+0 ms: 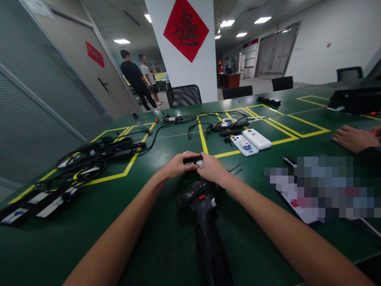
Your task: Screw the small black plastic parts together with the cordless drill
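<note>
My left hand and my right hand meet over the middle of the green table. Both are closed around a small black object with a pale end held between them. Just below the hands lies a black power tool with a red switch, its handle pointing toward me. A thin dark rod lies right of my right hand.
Two phones rest inside a yellow-taped box. Tangled black cables and adapters fill the left side. More tools and cords sit farther back. Another person's hand rests at the right edge. Two people stand by the far wall.
</note>
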`<state>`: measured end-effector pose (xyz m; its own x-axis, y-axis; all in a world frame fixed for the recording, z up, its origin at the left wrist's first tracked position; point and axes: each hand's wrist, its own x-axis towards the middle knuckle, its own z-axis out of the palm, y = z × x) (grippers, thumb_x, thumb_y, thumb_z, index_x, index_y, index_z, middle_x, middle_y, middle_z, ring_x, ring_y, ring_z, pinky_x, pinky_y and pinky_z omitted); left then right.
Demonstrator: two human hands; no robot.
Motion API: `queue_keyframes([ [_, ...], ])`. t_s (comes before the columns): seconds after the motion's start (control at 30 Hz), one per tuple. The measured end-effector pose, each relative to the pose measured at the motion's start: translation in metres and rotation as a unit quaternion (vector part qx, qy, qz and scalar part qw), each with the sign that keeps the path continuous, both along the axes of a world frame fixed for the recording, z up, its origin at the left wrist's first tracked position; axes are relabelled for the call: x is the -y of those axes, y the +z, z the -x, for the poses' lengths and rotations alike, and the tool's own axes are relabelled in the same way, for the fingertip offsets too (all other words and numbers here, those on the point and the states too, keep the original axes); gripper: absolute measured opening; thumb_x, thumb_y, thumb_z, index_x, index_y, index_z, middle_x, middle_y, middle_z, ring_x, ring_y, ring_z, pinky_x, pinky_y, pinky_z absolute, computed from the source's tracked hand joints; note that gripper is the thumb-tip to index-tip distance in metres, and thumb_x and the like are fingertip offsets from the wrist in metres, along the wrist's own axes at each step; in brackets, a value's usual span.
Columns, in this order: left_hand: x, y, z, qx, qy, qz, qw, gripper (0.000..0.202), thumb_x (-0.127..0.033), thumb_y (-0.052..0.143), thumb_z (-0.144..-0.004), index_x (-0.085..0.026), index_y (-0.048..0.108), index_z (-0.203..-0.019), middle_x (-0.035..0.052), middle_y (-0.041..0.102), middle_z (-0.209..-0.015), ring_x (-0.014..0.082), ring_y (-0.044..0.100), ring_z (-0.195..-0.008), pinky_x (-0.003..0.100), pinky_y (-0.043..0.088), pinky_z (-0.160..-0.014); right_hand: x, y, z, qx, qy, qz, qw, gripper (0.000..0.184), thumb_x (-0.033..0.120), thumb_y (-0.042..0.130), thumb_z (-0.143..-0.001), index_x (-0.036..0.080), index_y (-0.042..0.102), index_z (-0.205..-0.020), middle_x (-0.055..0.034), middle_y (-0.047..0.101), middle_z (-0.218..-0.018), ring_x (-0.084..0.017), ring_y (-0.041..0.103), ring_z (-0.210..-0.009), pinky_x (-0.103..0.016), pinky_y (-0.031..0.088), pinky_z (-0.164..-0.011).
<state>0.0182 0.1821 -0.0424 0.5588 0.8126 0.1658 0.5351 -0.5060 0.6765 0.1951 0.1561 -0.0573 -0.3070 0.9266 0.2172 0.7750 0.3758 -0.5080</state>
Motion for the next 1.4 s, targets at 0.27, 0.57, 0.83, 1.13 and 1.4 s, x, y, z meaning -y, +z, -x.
queue_keyframes([
  [0.27,0.002,-0.01,-0.002,-0.002,0.058,-0.005,0.998,0.049,-0.04,0.066,-0.069,-0.019,0.059,-0.113,0.0065,0.061,-0.109,0.0244,0.056,-0.1,0.036,0.044,-0.09,0.035,0.028,-0.009,0.068,-0.063,-0.058,0.994,0.035,0.017,0.041,-0.086,0.008,0.048,-0.119,-0.0201,0.061,-0.106,-0.029,0.056,-0.101,-0.04,0.041,-0.085],
  [0.57,0.009,-0.013,-0.004,0.044,0.083,0.016,0.995,0.054,-0.041,0.067,-0.067,-0.018,0.057,-0.114,0.0066,0.06,-0.109,0.0235,0.058,-0.096,0.035,0.046,-0.086,0.164,0.056,0.016,0.138,-0.1,0.113,0.979,0.109,0.065,0.066,-0.058,0.006,0.026,-0.141,-0.036,0.042,-0.128,-0.041,0.061,-0.088,-0.049,0.049,-0.065],
  [0.83,0.013,-0.021,-0.004,0.11,0.1,0.082,0.985,0.059,-0.041,0.069,-0.065,-0.017,0.052,-0.117,0.0064,0.064,-0.101,0.0214,0.061,-0.087,0.033,0.049,-0.078,0.17,0.042,0.017,0.102,-0.118,0.15,0.976,0.095,0.04,0.067,-0.065,0.008,0.022,-0.142,-0.0315,0.051,-0.12,-0.034,0.065,-0.081,-0.043,0.052,-0.064],
  [1.13,0.011,-0.024,-0.004,0.108,0.102,0.077,0.986,0.058,-0.041,0.068,-0.066,-0.018,0.053,-0.117,0.0055,0.064,-0.102,0.0212,0.06,-0.087,0.033,0.049,-0.078,0.189,0.041,-0.008,0.22,-0.1,0.122,0.963,0.082,0.016,0.059,-0.069,0.021,0.024,-0.143,-0.0247,0.044,-0.133,-0.032,0.065,-0.083,-0.041,0.053,-0.061],
  [1.4,0.011,-0.023,-0.004,0.112,0.098,0.08,0.986,0.059,-0.041,0.068,-0.066,-0.018,0.053,-0.117,0.0056,0.065,-0.102,0.0214,0.061,-0.088,0.034,0.048,-0.08,0.183,0.026,-0.024,0.207,-0.152,0.081,0.963,0.076,0.037,0.063,-0.072,0.009,0.035,-0.137,-0.0212,0.063,-0.094,-0.03,0.063,-0.076,-0.04,0.051,-0.059],
])
